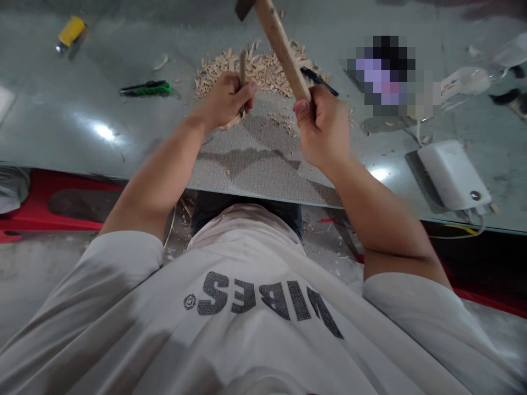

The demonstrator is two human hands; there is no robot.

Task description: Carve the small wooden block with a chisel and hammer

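My right hand is closed round the wooden handle of a hammer, raised above the table with its dark head at the top edge of the view. In my left hand a chisel is gripped upright, its top end sticking out above my fingers. Below that hand a pale piece of wood shows in part; my fingers hide the rest of it and the chisel's tip. A heap of wood chips lies just beyond both hands.
A green and black utility knife and a yellow-capped item lie to the left. A dark pen-like tool rests by the chips. To the right are a blurred-out object and a white box with a cable. The table edge is near my body.
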